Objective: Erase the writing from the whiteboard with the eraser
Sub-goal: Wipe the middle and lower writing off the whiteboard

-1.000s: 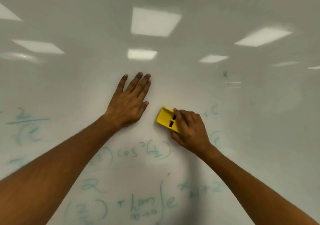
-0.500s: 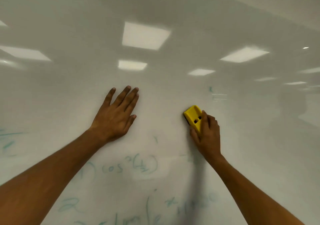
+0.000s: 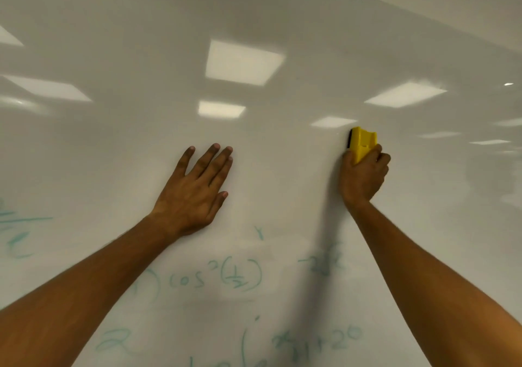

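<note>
At far left of the whiteboard (image 3: 282,13), green writing (image 3: 17,233) is showing faintly, a fraction bar with smudged marks beneath it, not yet wiped. Next rightward, the left hand (image 3: 195,194) is lying flat on the board, its fingers (image 3: 210,159) extended and lightly spread, thumb out to the side, bracing and pinching nothing. Below it, "cos" formula writing (image 3: 216,277) is sitting legible, with further lines running under it toward the bottom edge. Rightward again, a smeared green patch (image 3: 324,259) is lying half rubbed. At right, the right hand (image 3: 363,174) is gripping the yellow eraser (image 3: 363,142), fingers curled tight round its lower half, dark felt side seeming to face the board in a bare zone well above all the writing. Judgement: the stroke is being spent on a blank area; best practice is pressing the felt flat and bringing overlapping passes down through the smear and formulas, the left hand shifting clear.
</note>
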